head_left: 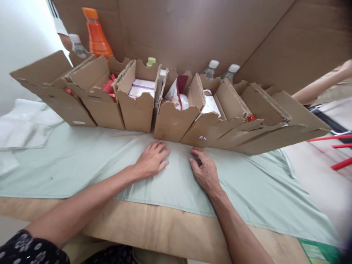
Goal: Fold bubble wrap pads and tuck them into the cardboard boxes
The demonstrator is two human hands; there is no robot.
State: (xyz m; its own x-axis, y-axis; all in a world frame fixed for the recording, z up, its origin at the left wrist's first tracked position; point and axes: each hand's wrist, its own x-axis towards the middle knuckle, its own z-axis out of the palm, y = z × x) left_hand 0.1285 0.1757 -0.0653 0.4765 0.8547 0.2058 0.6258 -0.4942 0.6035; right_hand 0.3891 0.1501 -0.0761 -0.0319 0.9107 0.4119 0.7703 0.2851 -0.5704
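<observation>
My left hand rests on the pale green cloth, palm down with its fingers spread and nothing in it. Across from it, my right hand lies on the same cloth, fingers loosely bent and apart, also holding nothing. Just beyond both hands stands a row of cardboard boxes with open tops. The box nearest my fingers contains a white and dark red packet. To its left, another box holds white and purple packs. A white item sits in the box to the right.
Behind the boxes are an orange bottle, clear bottles with white caps and a tall cardboard panel. White plastic sheeting lies at the left. Another person's arm shows at the right, near red bars.
</observation>
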